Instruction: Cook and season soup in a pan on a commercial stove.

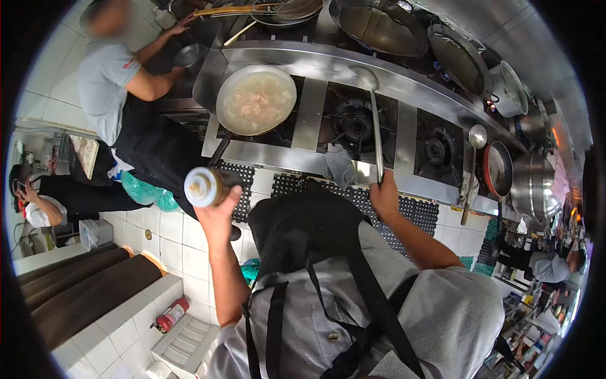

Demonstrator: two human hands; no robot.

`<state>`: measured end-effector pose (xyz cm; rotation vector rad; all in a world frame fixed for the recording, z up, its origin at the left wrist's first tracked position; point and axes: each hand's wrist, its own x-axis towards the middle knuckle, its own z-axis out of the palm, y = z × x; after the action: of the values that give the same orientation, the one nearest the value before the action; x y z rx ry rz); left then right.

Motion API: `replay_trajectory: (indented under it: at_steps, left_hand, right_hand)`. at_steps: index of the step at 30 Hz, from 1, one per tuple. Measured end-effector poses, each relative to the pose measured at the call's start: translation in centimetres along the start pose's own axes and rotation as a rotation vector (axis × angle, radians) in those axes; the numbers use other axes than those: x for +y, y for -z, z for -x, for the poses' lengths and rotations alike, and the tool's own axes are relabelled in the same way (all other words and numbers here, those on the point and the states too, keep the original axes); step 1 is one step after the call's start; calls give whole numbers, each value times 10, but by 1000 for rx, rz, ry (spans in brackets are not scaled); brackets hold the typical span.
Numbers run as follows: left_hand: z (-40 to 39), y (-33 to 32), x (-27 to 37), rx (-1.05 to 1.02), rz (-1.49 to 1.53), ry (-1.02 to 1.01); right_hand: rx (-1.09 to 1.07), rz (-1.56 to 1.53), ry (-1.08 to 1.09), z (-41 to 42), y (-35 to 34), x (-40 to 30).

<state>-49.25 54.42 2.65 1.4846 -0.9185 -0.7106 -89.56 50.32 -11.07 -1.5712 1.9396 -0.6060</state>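
My left hand (218, 215) grips a squeeze bottle (202, 187) whose white cap and nozzle face the camera, held up left of the stove's front edge. The handle end of a long metal ladle (375, 123) is in my right hand (386, 194); its bowl end leans on the steel ledge behind the burners. A pan (256, 100) with cloudy liquid and pinkish pieces of food stands on the left burner, its dark handle towards the front. Between the ladle and that pan, a grey cloth (339, 166) hangs on the stove's front edge.
A co-worker (106, 90) stands at the left with a metal bowl. Large woks (378, 28) stand on the rear burners. To the right are another ladle (477, 137), a red-rimmed frying pan (498, 168) and a big steel pot (530, 184). A fire extinguisher (172, 315) is at lower left.
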Motion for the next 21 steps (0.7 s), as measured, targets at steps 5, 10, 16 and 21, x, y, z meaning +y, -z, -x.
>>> replay_trajectory:
  at_steps: [5,10,16,21]
  left_hand:
    - [-88,-8,-16,-205,5,0]
    - [-160,-23,-38,-313,4,-73]
    - [-231,-40,-68,-389,-131,-101]
    - [-269,-45,-72,-491,-601,-79]
  right_hand:
    - [-115,-86,50,5,-9,-51]
    - [-310,-397,122,-4,-10,-119]
    - [-577,-538,-85,6,18,-207]
    - [-632,-559,-158,13,16,-250]
